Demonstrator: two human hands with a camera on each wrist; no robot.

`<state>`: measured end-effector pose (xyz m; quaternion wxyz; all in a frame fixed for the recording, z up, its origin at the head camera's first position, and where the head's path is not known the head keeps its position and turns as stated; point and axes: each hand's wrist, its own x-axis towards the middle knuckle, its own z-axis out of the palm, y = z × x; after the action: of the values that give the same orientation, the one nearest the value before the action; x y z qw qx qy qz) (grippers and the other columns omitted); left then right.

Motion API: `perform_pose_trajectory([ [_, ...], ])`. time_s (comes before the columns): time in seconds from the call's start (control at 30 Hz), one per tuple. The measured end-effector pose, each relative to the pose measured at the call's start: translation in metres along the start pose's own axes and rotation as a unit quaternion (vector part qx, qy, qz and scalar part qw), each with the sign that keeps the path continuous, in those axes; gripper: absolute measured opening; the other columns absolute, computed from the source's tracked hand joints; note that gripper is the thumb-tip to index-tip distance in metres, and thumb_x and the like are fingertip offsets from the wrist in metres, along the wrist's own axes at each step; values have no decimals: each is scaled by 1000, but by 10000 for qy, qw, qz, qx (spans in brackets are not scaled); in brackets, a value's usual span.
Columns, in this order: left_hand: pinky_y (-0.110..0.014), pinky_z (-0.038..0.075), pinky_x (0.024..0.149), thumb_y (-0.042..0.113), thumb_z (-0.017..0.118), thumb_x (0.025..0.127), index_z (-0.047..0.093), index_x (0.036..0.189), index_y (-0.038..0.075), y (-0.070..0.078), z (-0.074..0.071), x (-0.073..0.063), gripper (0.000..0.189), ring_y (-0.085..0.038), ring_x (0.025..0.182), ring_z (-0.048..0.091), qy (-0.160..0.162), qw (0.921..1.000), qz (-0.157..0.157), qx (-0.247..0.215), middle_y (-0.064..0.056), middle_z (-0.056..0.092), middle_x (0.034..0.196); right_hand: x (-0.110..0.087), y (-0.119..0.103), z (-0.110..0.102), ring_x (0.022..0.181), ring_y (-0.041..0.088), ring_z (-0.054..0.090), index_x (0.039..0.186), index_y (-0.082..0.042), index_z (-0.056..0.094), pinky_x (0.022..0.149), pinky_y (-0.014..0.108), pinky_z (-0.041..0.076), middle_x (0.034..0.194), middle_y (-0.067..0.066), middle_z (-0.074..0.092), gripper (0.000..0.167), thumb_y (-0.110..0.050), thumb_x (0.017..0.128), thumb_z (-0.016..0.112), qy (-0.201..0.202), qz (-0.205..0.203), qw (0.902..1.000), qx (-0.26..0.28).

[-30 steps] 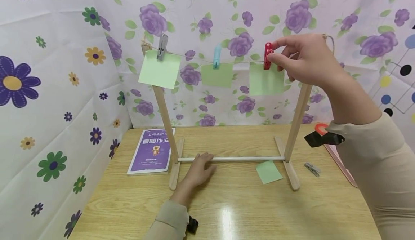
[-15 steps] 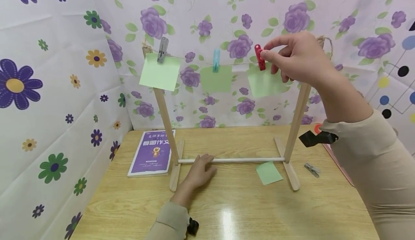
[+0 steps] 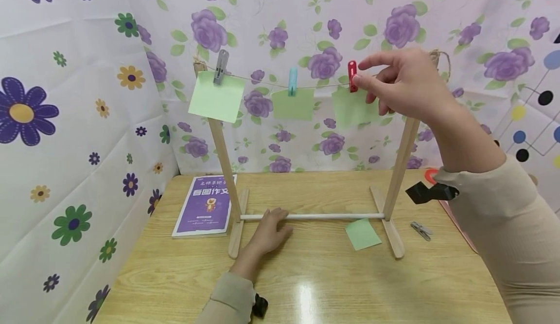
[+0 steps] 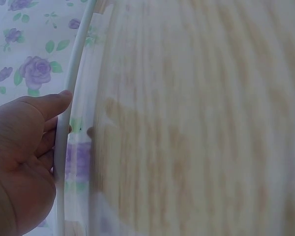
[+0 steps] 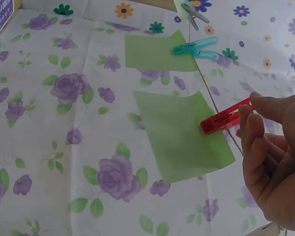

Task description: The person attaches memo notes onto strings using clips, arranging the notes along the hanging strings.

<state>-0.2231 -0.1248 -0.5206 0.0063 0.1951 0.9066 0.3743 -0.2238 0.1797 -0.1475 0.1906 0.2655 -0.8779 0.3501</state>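
A red clothespin (image 3: pixel 352 76) sits on the string over a green paper square (image 3: pixel 354 107). My right hand (image 3: pixel 404 83) has its thumb and index finger at the handle end of this clothespin; in the right wrist view, fingertips lie on both sides of the red handles (image 5: pixel 231 117). A light blue clothespin (image 3: pixel 292 81) and a grey clothespin (image 3: pixel 220 67) hold two more green squares on the string. My left hand (image 3: pixel 268 231) rests at the white crossbar (image 3: pixel 332 216) of the wooden stand; in the left wrist view its thumb lies along the bar.
Another green square (image 3: pixel 363 234) lies on the table by the stand's right foot (image 3: pixel 393 239). A loose grey clothespin (image 3: pixel 421 230) is right of it. A purple book (image 3: pixel 204 207) lies behind the left post (image 3: pixel 223 163). A red-and-pink item (image 3: pixel 430 175) is partly behind my right sleeve.
The red clothespin and its paper have shifted slightly left along the string with my right hand, and the clothespin has tilted, then straightened. My left hand stays at the crossbar.
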Motion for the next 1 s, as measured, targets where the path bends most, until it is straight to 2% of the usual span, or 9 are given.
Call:
perform_pose_trajectory([
  [0.13,-49,8,127,16,69,98,54,140,-5,1,0,-1,49,-35,145,37,-7,10000,-13,-3,-18,55,144,-3,2,1,44,20,60,127,-5,67,48,19,54,73,13,73,38,-29,97,70,-31,-56,9999,143],
  [0.3,-49,8,127,16,70,98,54,140,-5,2,-2,-1,50,-35,145,38,-10,10000,25,27,-18,56,144,-5,4,1,46,18,61,129,-6,66,48,19,53,73,8,74,39,-26,97,72,-6,-147,9997,178],
  [0.57,-52,10,127,16,70,98,54,139,-6,2,-2,-2,49,-36,144,38,-12,9999,136,21,-19,56,143,2,1,0,43,10,58,141,-7,58,47,14,49,76,8,75,47,-23,98,69,-62,-876,9946,-556],
  [0.7,-50,8,127,18,69,98,54,140,-5,1,-1,-3,50,-35,145,37,-30,9999,106,1,-18,55,144,7,-3,-1,43,12,57,142,-7,58,49,15,49,74,8,74,46,-24,100,66,-292,-835,9941,-633],
  [0.87,-49,9,127,19,69,99,54,141,-4,1,-1,-2,50,-34,144,39,-26,10000,32,-21,-17,56,144,9,-3,-1,44,17,58,135,-7,64,48,18,52,74,7,73,39,-27,102,64,-305,-710,9957,-513],
  [1.0,-48,29,123,23,67,100,54,141,-2,12,-6,6,50,-33,139,46,-98,9994,-172,-284,-16,55,144,10,-2,-1,45,18,55,131,-9,68,44,20,46,78,4,74,38,-30,100,67,-134,-432,9987,-249],
])
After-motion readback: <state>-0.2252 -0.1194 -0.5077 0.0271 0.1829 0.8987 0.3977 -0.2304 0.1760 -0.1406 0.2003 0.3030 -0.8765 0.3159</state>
